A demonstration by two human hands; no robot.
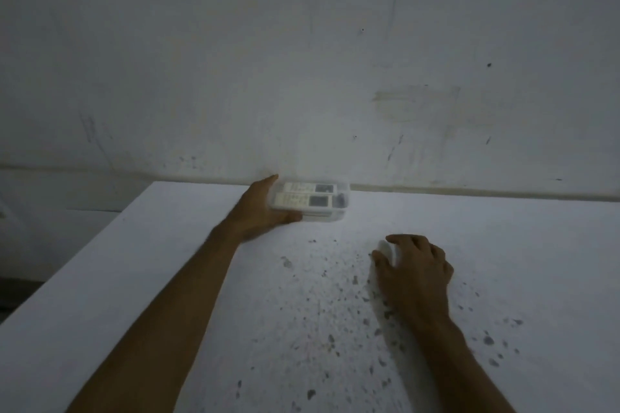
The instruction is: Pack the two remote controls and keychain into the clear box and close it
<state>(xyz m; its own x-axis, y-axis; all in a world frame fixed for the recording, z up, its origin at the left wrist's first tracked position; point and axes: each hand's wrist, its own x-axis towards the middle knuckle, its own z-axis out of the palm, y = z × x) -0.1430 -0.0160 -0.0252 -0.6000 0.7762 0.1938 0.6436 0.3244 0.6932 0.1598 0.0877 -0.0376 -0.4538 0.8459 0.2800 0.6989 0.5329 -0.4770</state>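
We are gripping the clear plastic box (339, 211) holding two white remote controls (303, 200) with our left hand (260, 211); our right hand (414, 270) is lying on the speckled white table (134, 278), fingers (402, 240) curled over a clear lid (385, 250).

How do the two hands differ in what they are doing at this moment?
The left hand reaches far across the table and grips the end of the clear box; the right hand lies nearer, palm down over a pale flat object, possibly the lid. The left hand's fingers are spread, the right hand's curled. Both are bare.
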